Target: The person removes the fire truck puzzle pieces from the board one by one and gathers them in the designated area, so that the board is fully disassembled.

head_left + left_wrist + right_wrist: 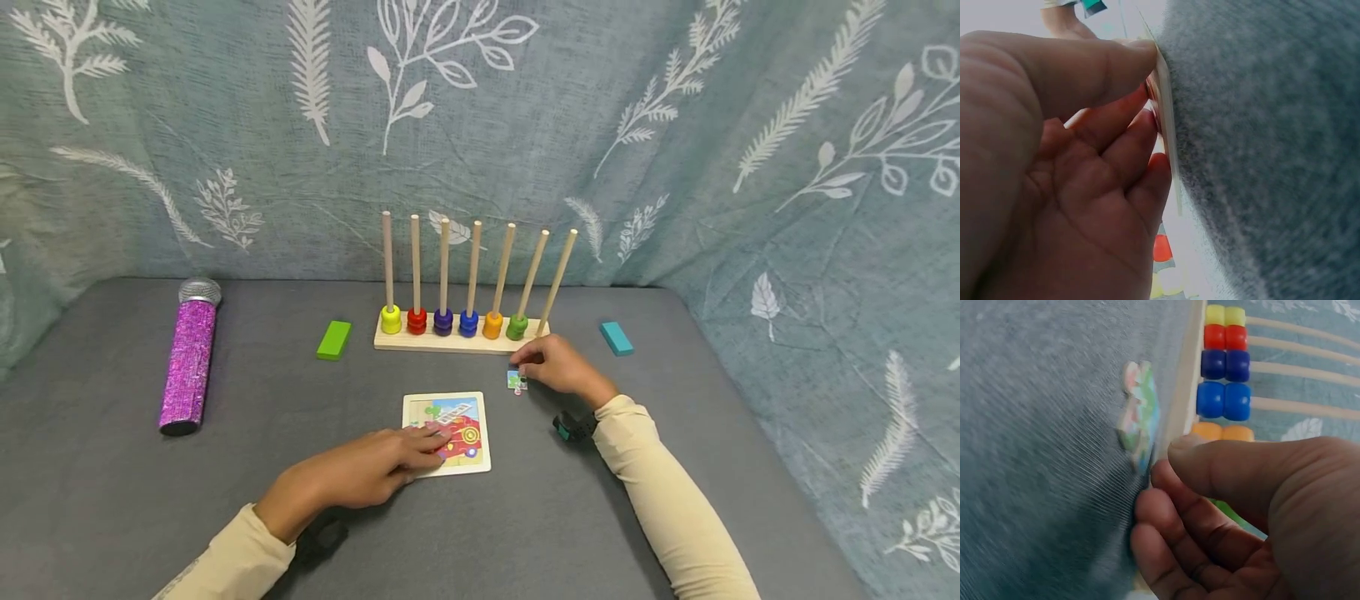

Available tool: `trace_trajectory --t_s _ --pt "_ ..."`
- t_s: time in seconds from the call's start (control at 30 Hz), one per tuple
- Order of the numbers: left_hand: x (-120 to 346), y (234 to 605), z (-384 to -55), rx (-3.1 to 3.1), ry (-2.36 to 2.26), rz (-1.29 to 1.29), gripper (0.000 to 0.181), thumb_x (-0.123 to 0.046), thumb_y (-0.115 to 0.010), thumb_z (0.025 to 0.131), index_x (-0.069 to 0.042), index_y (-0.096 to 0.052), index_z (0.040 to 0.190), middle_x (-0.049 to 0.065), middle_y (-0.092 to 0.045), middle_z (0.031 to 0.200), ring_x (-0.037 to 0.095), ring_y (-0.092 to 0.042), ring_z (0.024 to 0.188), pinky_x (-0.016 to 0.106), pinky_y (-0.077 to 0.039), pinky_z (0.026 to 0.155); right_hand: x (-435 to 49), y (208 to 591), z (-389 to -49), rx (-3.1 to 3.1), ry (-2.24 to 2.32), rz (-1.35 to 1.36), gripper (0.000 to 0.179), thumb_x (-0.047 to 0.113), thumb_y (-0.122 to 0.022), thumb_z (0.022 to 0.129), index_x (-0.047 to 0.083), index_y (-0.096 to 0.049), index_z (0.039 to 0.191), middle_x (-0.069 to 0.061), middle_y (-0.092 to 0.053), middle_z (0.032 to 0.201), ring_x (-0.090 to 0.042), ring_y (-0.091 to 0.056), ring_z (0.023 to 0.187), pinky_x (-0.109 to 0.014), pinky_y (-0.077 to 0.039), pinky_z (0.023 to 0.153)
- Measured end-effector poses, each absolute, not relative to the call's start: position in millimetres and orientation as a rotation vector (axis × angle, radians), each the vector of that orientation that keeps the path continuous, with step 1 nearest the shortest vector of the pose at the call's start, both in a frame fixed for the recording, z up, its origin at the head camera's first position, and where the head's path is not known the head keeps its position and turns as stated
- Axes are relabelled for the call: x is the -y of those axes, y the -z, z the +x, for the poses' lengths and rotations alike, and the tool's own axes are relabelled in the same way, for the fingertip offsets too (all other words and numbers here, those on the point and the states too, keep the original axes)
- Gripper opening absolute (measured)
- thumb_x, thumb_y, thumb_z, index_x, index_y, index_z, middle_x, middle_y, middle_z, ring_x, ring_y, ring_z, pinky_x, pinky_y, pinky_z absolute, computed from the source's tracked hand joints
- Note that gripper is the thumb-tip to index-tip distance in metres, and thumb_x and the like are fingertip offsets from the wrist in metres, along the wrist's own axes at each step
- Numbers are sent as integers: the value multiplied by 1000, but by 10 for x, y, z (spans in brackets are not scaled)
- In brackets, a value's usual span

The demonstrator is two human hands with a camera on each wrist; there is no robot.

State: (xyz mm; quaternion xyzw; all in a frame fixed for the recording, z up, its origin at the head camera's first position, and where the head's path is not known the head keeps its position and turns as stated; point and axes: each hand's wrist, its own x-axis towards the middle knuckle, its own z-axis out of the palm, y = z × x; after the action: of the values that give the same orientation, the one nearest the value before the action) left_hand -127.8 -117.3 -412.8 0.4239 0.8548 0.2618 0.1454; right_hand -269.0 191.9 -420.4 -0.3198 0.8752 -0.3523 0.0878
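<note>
A small picture puzzle in a pale wooden tray (486,454) lies on the grey table, showing a red vehicle with a ladder. My left hand (367,467) rests on its left part, fingertips on the picture; in the left wrist view the thumb lies by the tray's edge (1169,112). To the right of the tray, a small green and blue jigsaw piece (515,380), perhaps more than one joined, lies on the table. My right hand (558,365) is beside it with bent fingers. In the right wrist view the fingertips are close to the jigsaw piece (1141,415); contact is unclear.
Behind the hands stands a wooden peg rack (457,342) with coloured beads on upright rods. A green block (333,340) lies left of it, a blue block (617,338) right. A purple glittery microphone (189,362) lies far left. A patterned curtain (480,142) hangs behind.
</note>
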Motion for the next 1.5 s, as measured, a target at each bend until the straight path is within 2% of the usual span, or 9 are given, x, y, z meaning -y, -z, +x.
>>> trace_trajectory --t_s 0.23,0.37,0.8,1.1,1.27,1.5 --pt "1138 4116 -1289 -2451 -749 1187 38 6 -55 93 -4 -64 128 9 -46 147 31 -39 136 52 -35 106 -1905 4023 -2581 -2690 947 -821 17 -2 -62 92 -4 -73 105 -14 -70 100 -24 -66 91 -36 -54 77" --pt "1155 4112 -1287 -2456 -743 1189 37 6 -55 93 -3 -64 128 10 -47 146 32 -38 136 53 -35 105 -1855 3977 -2536 -2686 910 -813 17 1 -63 93 -2 -74 106 -11 -71 101 -20 -66 91 -32 -53 76" --pt "1162 4117 -1281 -2456 -744 1187 37 4 -55 93 -5 -65 127 8 -47 146 32 -39 136 54 -35 105 -1559 3928 -2372 -2531 982 -899 20 1 -59 95 -2 -73 109 -5 -73 99 -7 -62 74 -23 -47 60" --pt "1165 4133 -1298 -2448 -755 1193 37 4 -56 93 -5 -65 128 8 -47 146 32 -39 136 54 -35 105 -1347 3972 -2337 -2440 979 -1021 19 3 -60 95 -1 -73 109 -5 -73 100 -4 -63 82 -21 -49 68" --pt "1174 4139 -1311 -2438 -762 1200 37 4 -56 94 -4 -64 129 9 -46 146 31 -38 136 53 -35 105 -1253 3974 -2292 -2407 959 -1029 20 4 -60 96 1 -73 110 -4 -72 101 -2 -59 77 -20 -45 64" --pt "1190 4134 -1304 -2434 -761 1219 38 5 -56 94 -3 -62 130 10 -45 147 31 -37 137 53 -35 105 -1102 3968 -2225 -2327 939 -1055 22 2 -58 96 3 -73 112 -4 -72 105 0 -58 80 -19 -45 65"
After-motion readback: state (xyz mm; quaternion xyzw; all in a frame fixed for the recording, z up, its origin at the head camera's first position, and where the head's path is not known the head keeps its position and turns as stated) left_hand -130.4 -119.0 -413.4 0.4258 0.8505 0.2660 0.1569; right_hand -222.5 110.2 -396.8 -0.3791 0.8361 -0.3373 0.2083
